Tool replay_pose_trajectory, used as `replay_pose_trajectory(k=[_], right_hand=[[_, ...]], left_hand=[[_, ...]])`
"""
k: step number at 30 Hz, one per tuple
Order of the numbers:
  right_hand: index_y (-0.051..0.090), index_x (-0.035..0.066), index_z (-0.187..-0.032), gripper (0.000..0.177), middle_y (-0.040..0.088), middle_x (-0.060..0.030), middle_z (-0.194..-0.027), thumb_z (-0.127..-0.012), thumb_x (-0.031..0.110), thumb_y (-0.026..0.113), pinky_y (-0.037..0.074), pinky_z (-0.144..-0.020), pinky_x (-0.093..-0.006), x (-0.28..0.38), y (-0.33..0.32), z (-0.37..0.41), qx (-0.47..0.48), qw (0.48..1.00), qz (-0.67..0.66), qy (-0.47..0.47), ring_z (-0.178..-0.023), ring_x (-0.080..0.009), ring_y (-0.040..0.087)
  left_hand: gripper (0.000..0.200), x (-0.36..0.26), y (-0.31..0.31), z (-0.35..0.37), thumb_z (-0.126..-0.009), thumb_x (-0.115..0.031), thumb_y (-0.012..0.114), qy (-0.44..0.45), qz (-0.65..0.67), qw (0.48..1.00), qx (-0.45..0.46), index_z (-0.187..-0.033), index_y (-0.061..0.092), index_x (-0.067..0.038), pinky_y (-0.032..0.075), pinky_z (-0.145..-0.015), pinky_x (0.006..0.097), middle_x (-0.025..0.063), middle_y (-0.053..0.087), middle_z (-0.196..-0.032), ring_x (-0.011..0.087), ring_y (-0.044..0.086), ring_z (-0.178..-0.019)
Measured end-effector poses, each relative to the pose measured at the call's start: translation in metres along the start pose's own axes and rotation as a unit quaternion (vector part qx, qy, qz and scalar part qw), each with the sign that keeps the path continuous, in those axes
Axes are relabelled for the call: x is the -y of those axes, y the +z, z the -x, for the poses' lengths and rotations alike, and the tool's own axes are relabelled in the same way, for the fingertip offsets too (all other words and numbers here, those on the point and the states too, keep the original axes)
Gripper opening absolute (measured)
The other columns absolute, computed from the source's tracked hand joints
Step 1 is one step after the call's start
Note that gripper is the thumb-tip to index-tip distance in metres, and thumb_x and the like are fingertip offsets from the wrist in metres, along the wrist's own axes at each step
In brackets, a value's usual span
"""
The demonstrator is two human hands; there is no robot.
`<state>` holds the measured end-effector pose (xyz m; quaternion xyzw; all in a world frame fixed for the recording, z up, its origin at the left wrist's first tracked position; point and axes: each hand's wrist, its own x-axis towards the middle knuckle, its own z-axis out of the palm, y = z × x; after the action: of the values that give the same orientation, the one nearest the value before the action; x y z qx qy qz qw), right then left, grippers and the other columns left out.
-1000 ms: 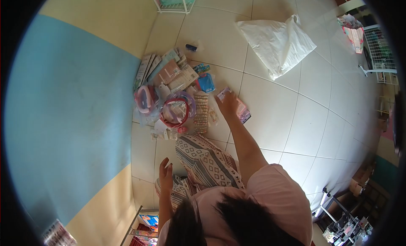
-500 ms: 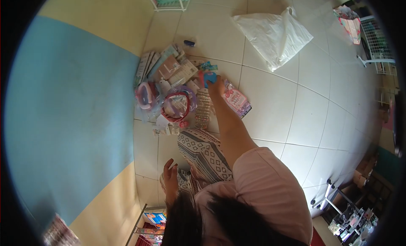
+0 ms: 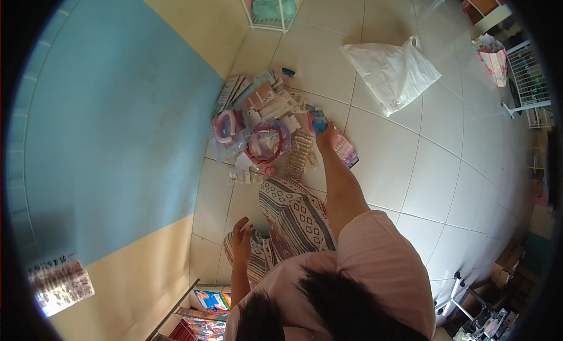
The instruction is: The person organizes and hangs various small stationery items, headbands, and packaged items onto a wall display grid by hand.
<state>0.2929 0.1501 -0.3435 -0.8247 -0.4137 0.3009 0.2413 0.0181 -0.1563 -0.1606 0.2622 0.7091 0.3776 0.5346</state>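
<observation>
My right hand (image 3: 328, 137) reaches to the right side of a pile on the tiled floor, its fingers closed on a small blue item (image 3: 319, 124). Just beside it lies a pink and purple packet (image 3: 346, 151). My left hand (image 3: 241, 235) is raised over my patterned trousers (image 3: 299, 215), fingers apart and holding nothing. The pile has a red hoop (image 3: 280, 143), a pink hoop in plastic (image 3: 220, 127), a beaded card (image 3: 299, 156) and several flat packets (image 3: 277, 104).
A white plastic bag (image 3: 392, 74) lies on the floor beyond the pile. A dark blue object (image 3: 288, 72) sits near the pile. White racks (image 3: 285, 29) stand at the top and right. The blue and yellow wall (image 3: 117, 118) borders the left.
The whole view has shifted, with the floor items now further right and slightly lower in places. My right hand stays at the blue item; my left hand is still raised, fingers apart.
</observation>
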Motion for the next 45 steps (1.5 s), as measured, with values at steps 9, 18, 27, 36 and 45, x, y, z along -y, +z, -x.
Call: replay_pose_trajectory(k=[9,18,27,36,45], right_hand=[[0.055,0.008,-0.111,0.05,0.064,-0.0188,-0.101,-0.067,0.028,0.071,0.048,-0.081,-0.047,-0.025,0.014,-0.028,0.091,0.995,0.035,-0.038,-0.09,-0.0359,0.062],[0.052,0.003,-0.096,0.029,0.061,-0.0157,-0.105,-0.074,0.013,0.067,0.047,-0.076,-0.0388,0.079,-0.021,0.077,-0.022,0.949,-0.196,-0.246,-0.094,-0.0298,0.059],[0.051,0.002,-0.113,0.051,0.056,-0.018,-0.109,-0.069,0.014,0.073,0.045,-0.085,-0.04,0.148,-0.076,0.265,0.399,0.73,-0.175,-0.526,-0.1,-0.0343,0.055],[0.049,0.002,-0.119,0.049,0.057,-0.0123,-0.107,-0.081,0.022,0.071,0.044,-0.086,-0.0336,0.317,-0.12,0.379,0.51,0.556,-0.244,-0.609,-0.099,-0.023,0.056],[0.053,0.005,-0.119,0.039,0.059,-0.0135,-0.109,-0.082,0.01,0.066,0.045,-0.087,-0.0354,0.488,-0.232,0.523,0.317,0.368,-0.496,-0.72,-0.101,-0.0287,0.058]], left_hand=[[0.038,0.031,-0.007,0.0,-0.094,-0.022,0.052,-0.021,-0.03,0.999,0.003,-0.128,0.047,-0.007,0.044,-0.084,0.0291,0.0054,0.056,-0.123,0.016,0.056,-0.106],[0.048,-0.028,0.01,-0.011,-0.093,-0.022,0.051,0.058,-0.052,0.996,0.036,-0.137,0.037,-0.006,0.036,-0.1,0.0344,0.0085,0.042,-0.138,0.0227,0.044,-0.124],[0.072,-0.084,0.055,0.002,-0.093,-0.024,0.054,0.22,0.114,0.963,-0.11,-0.146,0.009,-0.007,0.026,-0.108,0.0358,0.0147,0.025,-0.146,0.0239,0.026,-0.135],[0.049,-0.151,-0.069,0.085,-0.094,-0.015,0.05,0.418,0.21,0.819,-0.332,-0.137,0.029,-0.004,0.043,-0.095,0.0337,0.0095,0.044,-0.13,0.0186,0.047,-0.116],[0.072,-0.292,-0.162,0.246,-0.089,-0.009,0.057,0.587,0.19,0.648,-0.446,-0.143,0.009,-0.015,0.053,-0.078,0.0308,0.0169,0.046,-0.124,0.0208,0.056,-0.102]])
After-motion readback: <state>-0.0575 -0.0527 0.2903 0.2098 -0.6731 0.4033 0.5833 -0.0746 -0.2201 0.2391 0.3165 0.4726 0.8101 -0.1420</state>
